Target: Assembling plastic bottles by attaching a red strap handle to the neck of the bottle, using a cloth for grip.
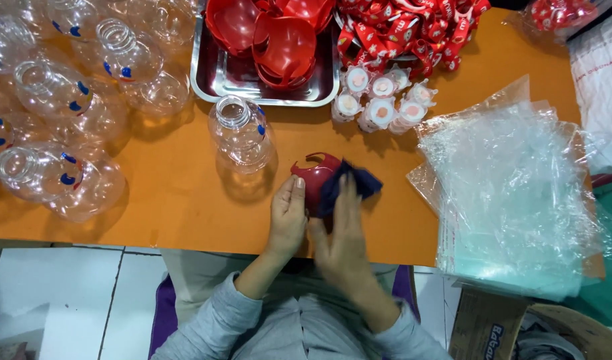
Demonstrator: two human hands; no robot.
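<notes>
Landmark: the steel tray (212,77), at the far middle of the surface (179,193).
Left of tray: a cluster of bottles (59,100).
Just before tray: one upright bottle (241,133).
Right of tray: small caps (382,103), straps (406,30) behind them.
Far right: plastic bags (512,193).
In tray: handle pieces (279,40).

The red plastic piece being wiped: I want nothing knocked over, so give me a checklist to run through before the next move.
1. Red plastic piece held in left hand: ok.
2. Dark blue cloth pressed on it by right hand: ok.
3. Clear bottle upright, apart from the hands: ok.
4. Steel tray of red pieces out of the way: ok.
5. Piece wiped clean: cannot tell.
6. Stack of clear bags fully on the orange table: not ok, it overhangs the edge.
</notes>
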